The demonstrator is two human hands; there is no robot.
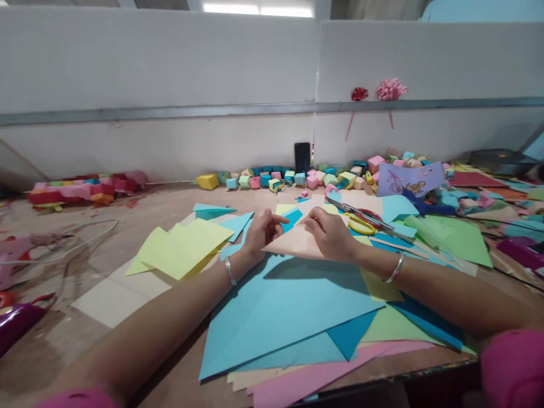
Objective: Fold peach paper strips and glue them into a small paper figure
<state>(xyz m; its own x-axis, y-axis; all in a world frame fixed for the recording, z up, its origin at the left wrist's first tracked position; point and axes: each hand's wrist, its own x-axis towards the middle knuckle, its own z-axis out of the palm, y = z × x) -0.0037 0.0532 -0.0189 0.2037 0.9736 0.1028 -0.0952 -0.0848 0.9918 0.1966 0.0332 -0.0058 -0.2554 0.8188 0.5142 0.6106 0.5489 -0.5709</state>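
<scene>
A pale peach sheet of paper [293, 241], folded to a pointed shape, is held above the stacked coloured sheets. My right hand [334, 232] pinches its upper edge between thumb and fingers. Beside the paper's left point is my left hand [264, 233], its index finger stretched to the right and the other fingers loosely curled. Nothing shows in its grip. Under both hands lies a large light blue sheet [276, 306], on top of darker blue, green and pink paper. Yellow sheets [187, 246] lie to the left of my left hand.
Scissors with yellow handles [360, 224] and a red-handled pair [369, 215] lie behind my right hand. Small paper cubes [266, 179] line the wall, with a black phone [302, 157] propped there. A purple glue gun [19, 323] and a cable [91, 249] are at left.
</scene>
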